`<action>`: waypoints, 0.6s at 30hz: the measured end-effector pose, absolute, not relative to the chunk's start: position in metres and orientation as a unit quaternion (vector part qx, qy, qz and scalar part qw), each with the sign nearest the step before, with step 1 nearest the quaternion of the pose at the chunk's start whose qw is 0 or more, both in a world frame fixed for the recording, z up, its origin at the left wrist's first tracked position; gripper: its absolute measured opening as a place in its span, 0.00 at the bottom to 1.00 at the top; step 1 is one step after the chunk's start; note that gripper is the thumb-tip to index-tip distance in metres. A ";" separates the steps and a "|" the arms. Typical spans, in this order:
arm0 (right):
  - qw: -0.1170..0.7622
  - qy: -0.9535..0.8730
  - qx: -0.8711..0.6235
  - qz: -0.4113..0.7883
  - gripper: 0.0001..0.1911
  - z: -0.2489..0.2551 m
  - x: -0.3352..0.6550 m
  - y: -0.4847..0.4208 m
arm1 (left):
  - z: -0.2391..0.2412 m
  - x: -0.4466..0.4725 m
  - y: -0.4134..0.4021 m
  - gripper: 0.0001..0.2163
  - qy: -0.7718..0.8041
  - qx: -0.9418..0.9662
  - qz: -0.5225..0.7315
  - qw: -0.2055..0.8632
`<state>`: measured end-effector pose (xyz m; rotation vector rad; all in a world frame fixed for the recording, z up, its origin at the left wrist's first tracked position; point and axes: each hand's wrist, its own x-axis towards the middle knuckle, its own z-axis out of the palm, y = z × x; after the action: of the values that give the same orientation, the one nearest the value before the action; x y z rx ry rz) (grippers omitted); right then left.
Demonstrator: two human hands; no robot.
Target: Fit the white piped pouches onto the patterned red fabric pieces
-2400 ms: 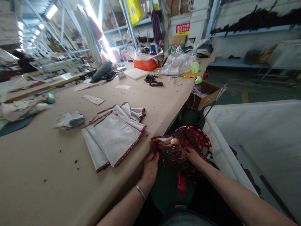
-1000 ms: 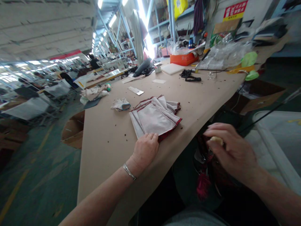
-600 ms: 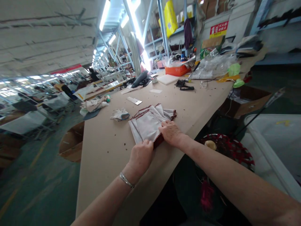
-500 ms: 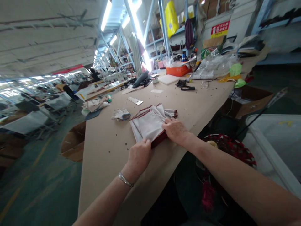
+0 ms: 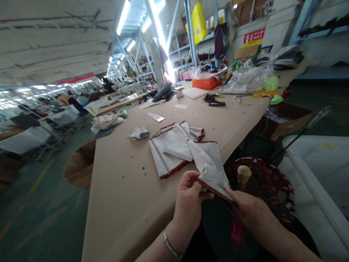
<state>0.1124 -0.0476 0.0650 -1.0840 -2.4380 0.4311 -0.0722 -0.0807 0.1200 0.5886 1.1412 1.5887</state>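
Note:
Between my two hands hangs a white fabric piece (image 5: pixel 209 160) with dark red edging, its far end resting by the table's front edge. My left hand (image 5: pixel 189 200) pinches its near bound edge at the left corner. At the right corner of that edge, my right hand (image 5: pixel 251 209) grips the cloth between thumb and fingers. Just beyond, a fanned stack of similar white pieces (image 5: pixel 169 149) with dark red borders lies on the table. A pale work glove (image 5: pixel 138 133) is to the left of the stack.
The brown-covered table (image 5: pixel 114 203) carries a bundle of cloth (image 5: pixel 109 122), an orange box (image 5: pixel 206 83), black straps (image 5: pixel 214 99) and clear plastic bags (image 5: pixel 248 78). Right of it stand a round red-and-black basket (image 5: pixel 280 185) and a white bin (image 5: pixel 321 153). A cardboard box (image 5: pixel 81 163) sits on the left floor.
Both hands have left the stack and moved toward me and right, now with one white piece held separately between them. The stack stays on the table.

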 end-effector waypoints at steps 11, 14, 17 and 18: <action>0.371 -0.327 -0.371 0.786 0.16 0.062 0.136 -0.060 | 0.097 -0.033 -0.095 0.13 0.413 0.301 0.445 0.735; 0.318 -0.333 -0.327 0.825 0.15 0.066 0.137 -0.069 | 0.108 -0.039 -0.079 0.15 0.397 0.241 0.457 0.759; 0.228 -0.383 -0.265 0.855 0.18 0.075 0.141 -0.072 | 0.096 -0.039 -0.066 0.16 0.439 0.246 0.417 0.757; 0.226 -0.377 -0.249 0.863 0.18 0.081 0.142 -0.071 | 0.090 -0.037 -0.064 0.16 0.443 0.249 0.400 0.763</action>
<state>0.1423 -0.0707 0.0811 -0.6863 -1.0395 2.3801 -0.0371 -0.0641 0.0901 0.5407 0.9640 0.8696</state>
